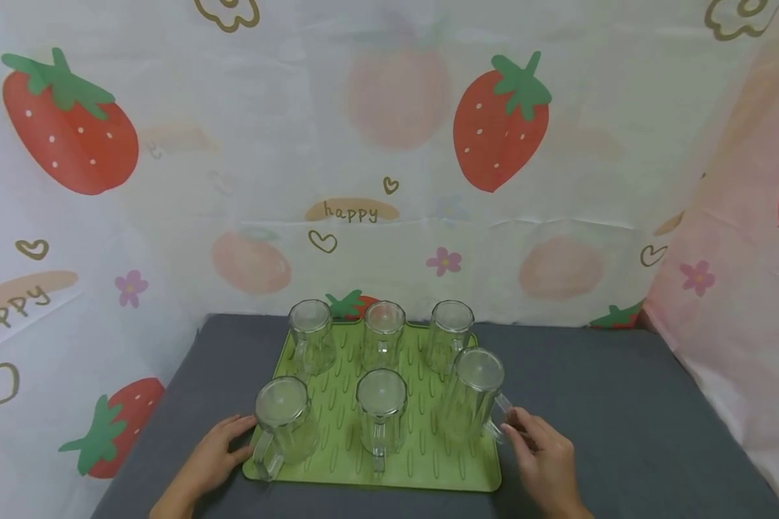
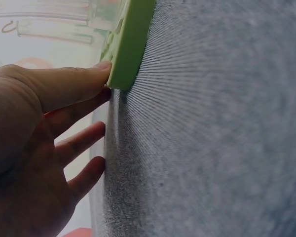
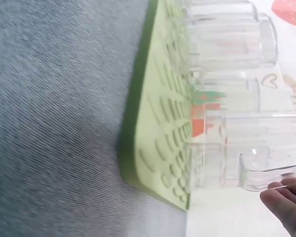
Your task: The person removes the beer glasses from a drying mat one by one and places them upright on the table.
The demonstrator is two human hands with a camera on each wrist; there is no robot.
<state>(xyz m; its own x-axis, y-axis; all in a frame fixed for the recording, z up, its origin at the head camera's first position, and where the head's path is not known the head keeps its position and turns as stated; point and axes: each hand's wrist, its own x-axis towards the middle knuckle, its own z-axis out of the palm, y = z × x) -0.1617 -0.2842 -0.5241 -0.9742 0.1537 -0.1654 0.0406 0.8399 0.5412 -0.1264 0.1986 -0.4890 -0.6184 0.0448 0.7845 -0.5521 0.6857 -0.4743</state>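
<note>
Grey cloth table (image 1: 623, 404) bears green mat (image 1: 422, 468); strawberry-print sheets (image 1: 234, 144) behind.

Strawberry-print curtain (image 1: 389, 144) behind grey tabletop (image 1: 623, 404).

Drying mat (image 1: 422, 472) lies on the tabletop (image 1: 623, 418), centred, its far edge near the backdrop curtain (image 1: 389, 144). Six glass mugs stand upside down on the mat in two rows of three. Far row: left mug (image 1: 311, 335), middle mug (image 1: 384, 333), right mug (image 1: 451, 333). Near row: left mug (image 1: 284, 418), middle mug (image 1: 381, 411), right mug (image 1: 472, 393). Left hand (image 1: 217, 454) rests on the tabletop, touching the mat's near-left edge. Right hand (image 1: 545, 461) is right of the mat, at the near-right mug's handle (image 1: 501, 418).
</note>
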